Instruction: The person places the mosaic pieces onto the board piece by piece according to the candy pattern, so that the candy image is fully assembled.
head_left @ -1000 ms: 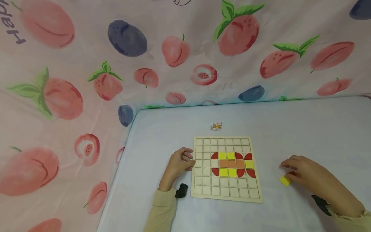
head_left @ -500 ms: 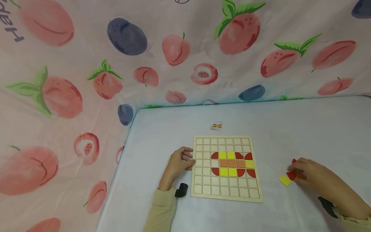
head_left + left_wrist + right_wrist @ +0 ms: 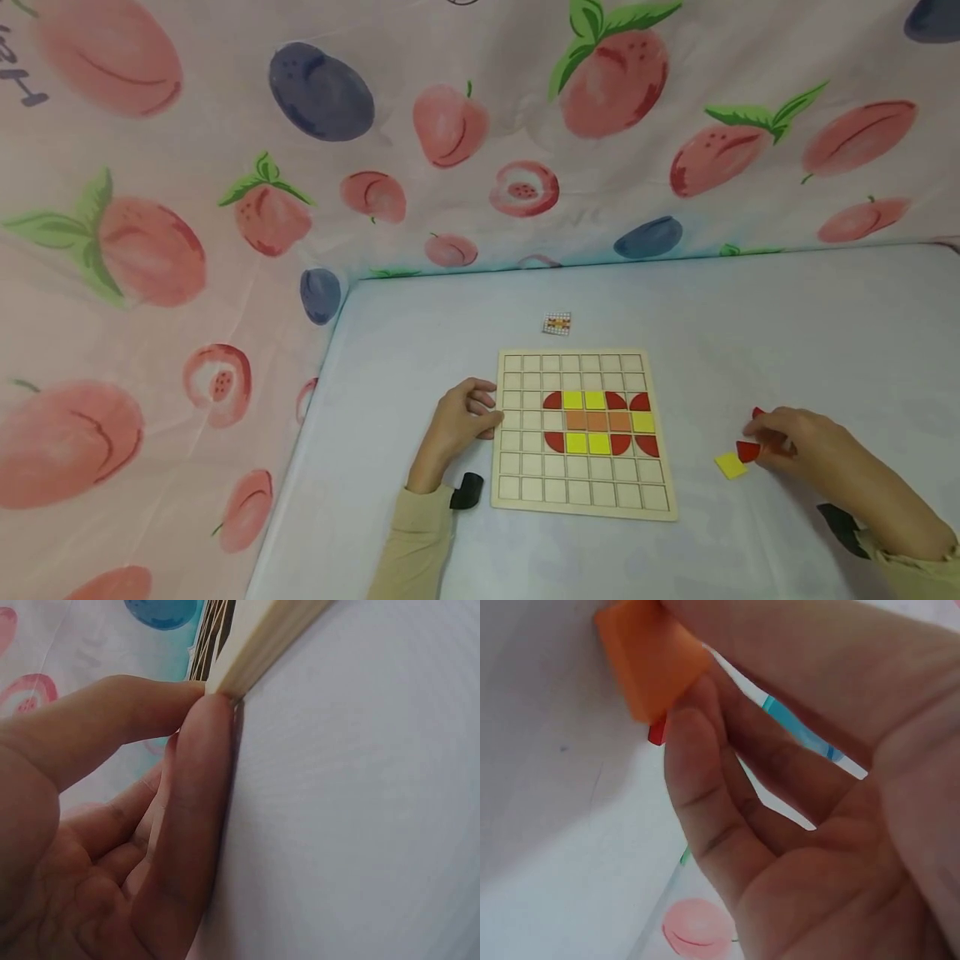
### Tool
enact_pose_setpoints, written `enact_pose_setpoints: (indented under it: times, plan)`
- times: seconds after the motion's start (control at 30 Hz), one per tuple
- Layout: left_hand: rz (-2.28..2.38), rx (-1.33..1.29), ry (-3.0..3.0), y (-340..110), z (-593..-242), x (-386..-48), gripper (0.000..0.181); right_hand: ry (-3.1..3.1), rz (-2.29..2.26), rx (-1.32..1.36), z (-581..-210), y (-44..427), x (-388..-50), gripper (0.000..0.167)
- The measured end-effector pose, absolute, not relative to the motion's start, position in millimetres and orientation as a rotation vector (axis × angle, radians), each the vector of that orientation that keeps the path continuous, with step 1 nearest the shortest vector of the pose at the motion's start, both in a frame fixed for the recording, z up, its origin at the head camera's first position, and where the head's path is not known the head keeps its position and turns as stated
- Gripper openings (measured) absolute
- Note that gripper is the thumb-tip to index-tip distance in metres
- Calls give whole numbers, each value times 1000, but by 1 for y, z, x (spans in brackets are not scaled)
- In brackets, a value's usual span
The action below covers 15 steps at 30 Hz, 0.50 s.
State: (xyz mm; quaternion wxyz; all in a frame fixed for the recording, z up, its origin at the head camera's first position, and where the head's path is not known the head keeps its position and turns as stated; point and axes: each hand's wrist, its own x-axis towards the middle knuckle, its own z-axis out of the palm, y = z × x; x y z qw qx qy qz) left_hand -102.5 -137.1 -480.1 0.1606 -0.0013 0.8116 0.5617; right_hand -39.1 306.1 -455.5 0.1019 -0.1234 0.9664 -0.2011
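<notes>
A square wooden grid board [image 3: 525, 475] lies flat, with red, yellow and orange tiles set in its middle rows. The left hand [image 3: 459, 423] pinches the board's left edge; in the left wrist view, its thumb and a finger meet at the board [image 3: 259, 645]. To the right of the board, the right hand [image 3: 813, 450] holds small tiles. A red quarter-round tile [image 3: 747, 451] shows at its fingertips, with a bit of red beyond its fingers. The right wrist view shows an orange tile [image 3: 649, 660] between thumb and fingers, with a sliver of red tile [image 3: 657, 733] behind.
A loose yellow square tile [image 3: 731, 466] lies left of the right hand. Beyond the board sits a small pattern card [image 3: 557, 323]. The pale tabletop [image 3: 420, 333] meets a fruit-print cloth [image 3: 442, 208] at the back and left.
The right hand has shifted slightly right, away from the yellow tile, and red tiles now show at its fingertips. The left hand stays at the board's edge.
</notes>
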Motion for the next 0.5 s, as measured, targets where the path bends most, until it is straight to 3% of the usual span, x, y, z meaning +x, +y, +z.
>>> enact_pose_setpoints:
  times: [0.5]
  plan:
    - [1601,-1,2322,-137,-479,-102,42,2870,-616,-263,-448,300,-40,20]
